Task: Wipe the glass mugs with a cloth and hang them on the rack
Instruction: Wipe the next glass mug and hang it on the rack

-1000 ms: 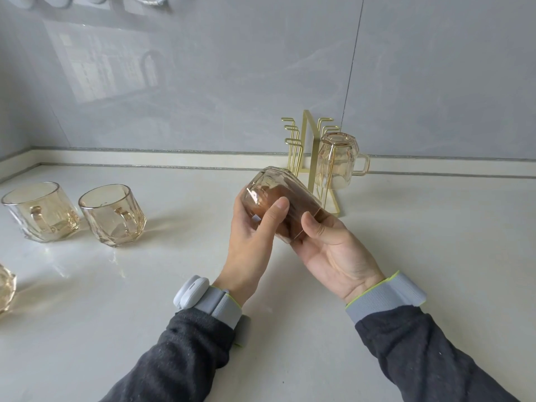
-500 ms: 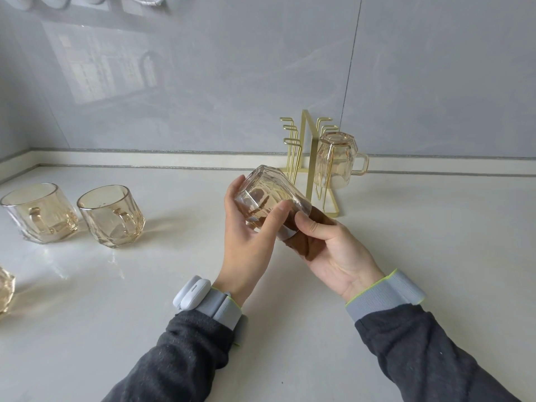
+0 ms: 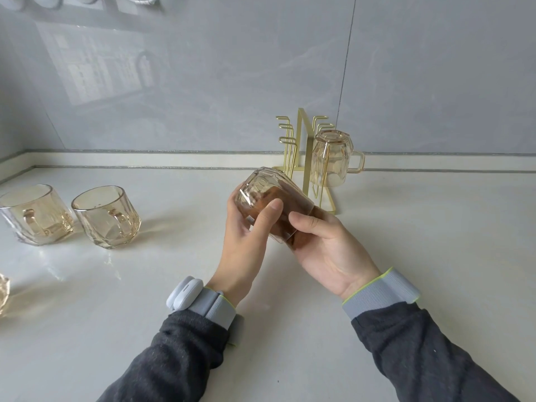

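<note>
Charcoal knit sleeves (image 3: pixel 185 352), grey wristbands (image 3: pixel 380 291) edged lime, pale pod (image 3: pixel 184 293) on left band

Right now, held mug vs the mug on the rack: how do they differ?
Pose: the held mug lies tilted, base up and away; the rack mug hangs upside down.
Support: the left hand and right hand grip the held mug; the rack mug sits on the gold rack.
Handle: the rack mug's points right; the held mug's is hidden.
Both are amber faceted glass.
</note>
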